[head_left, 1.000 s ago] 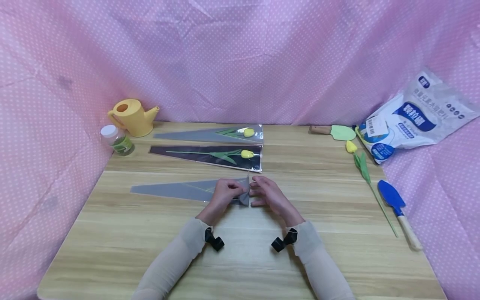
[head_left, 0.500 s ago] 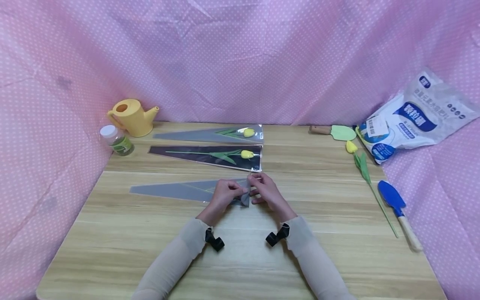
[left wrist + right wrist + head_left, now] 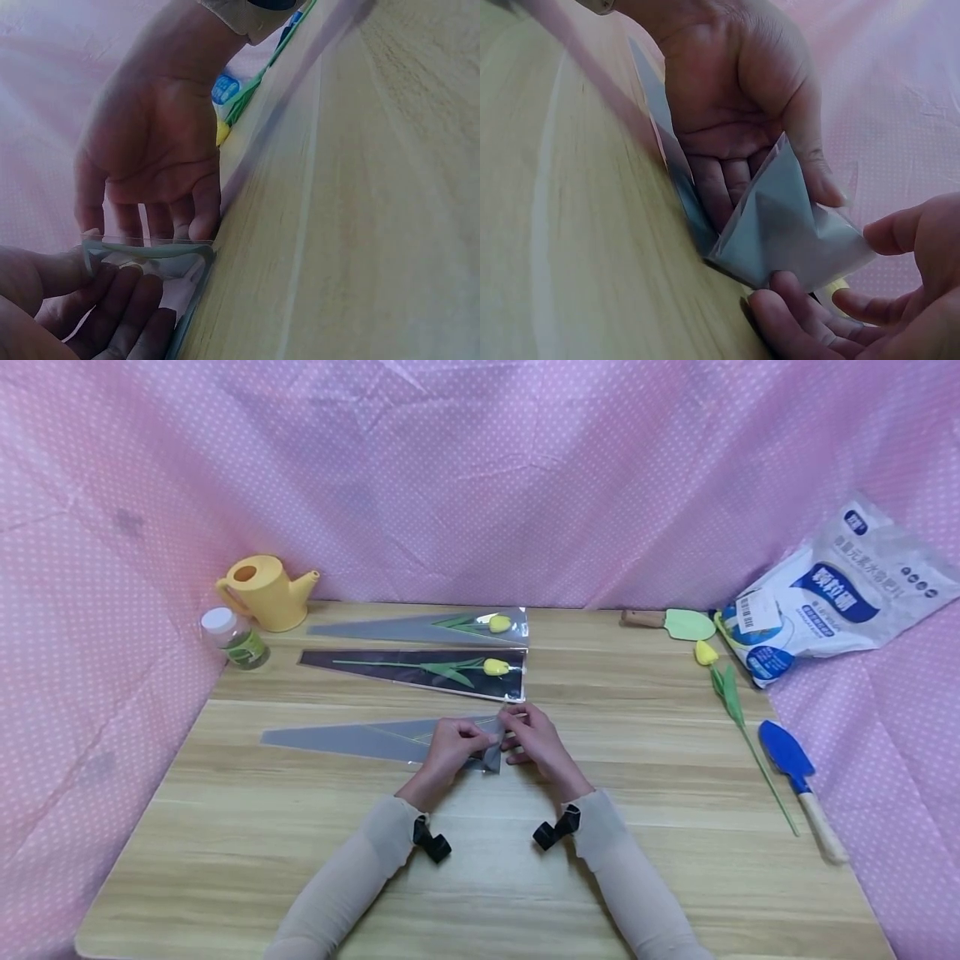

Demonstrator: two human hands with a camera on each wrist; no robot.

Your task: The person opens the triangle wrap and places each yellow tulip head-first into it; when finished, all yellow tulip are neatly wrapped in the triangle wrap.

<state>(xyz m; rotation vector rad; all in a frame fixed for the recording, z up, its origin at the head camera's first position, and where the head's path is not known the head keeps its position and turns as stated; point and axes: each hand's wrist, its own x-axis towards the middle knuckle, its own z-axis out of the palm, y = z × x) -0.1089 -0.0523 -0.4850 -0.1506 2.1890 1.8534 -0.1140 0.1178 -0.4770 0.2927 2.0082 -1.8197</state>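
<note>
Tabletop (image 3: pixel 480 893): held pouch (image 3: pixel 360 742), 2 pouched tulips (image 3: pixel 448 673) (image 3: pixel 498 624)

A pale wood-grain tabletop (image 3: pixel 480 893) has a rounded near left corner. At its far left corner stand a yellow watering can (image 3: pixel 266 595) and a clear bottle with a white lid and green label (image 3: pixel 246 650). A tapered grey film sleeve (image 3: pixel 390 628) lies along the far edge; nearer lie a tapered black film sleeve (image 3: pixel 375 674) and a second grey film sleeve (image 3: pixel 322 740), its wide end partly raised. A light-green trowel with a brown handle (image 3: pixel 686 625) lies near the far edge. A white-and-grey plastic bag (image 3: pixel 825 597) occupies the far right corner; a long-stemmed yellow tulip (image 3: pixel 729 693) and a blue trowel with a pale handle (image 3: pixel 787 756) lie by the right edge.
</note>
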